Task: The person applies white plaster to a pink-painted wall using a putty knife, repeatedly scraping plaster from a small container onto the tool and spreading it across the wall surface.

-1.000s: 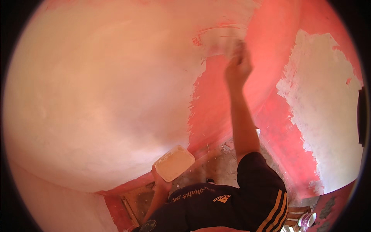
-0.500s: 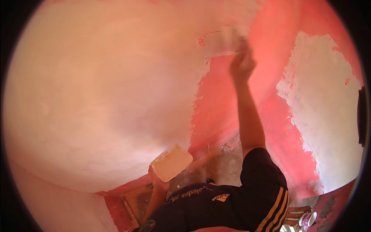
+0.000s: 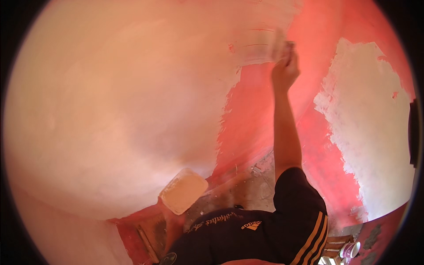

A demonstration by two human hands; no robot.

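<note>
My right hand [image 3: 285,70] is raised against the wall with its fingers closed round a blurred flat scraper [image 3: 277,46], at the boundary where pale, streaked coating [image 3: 254,51] meets pink paint [image 3: 243,115]. Low at the centre left, my left hand [image 3: 170,208], slightly smeared, grips a rectangular container [image 3: 183,191] of pale, creamy material at its lower left side.
Another wall section [image 3: 362,123] at the right carries a ragged pale patch on pink. Below are a speckled floor [image 3: 229,194], a wooden board [image 3: 146,238] at lower left, and a white-and-purple bucket [image 3: 350,250] beside wooden slats [image 3: 336,243] at lower right.
My right hand has moved rightward along the coating's upper area with the scraper. My left hand and the container have shifted left and slightly down.
</note>
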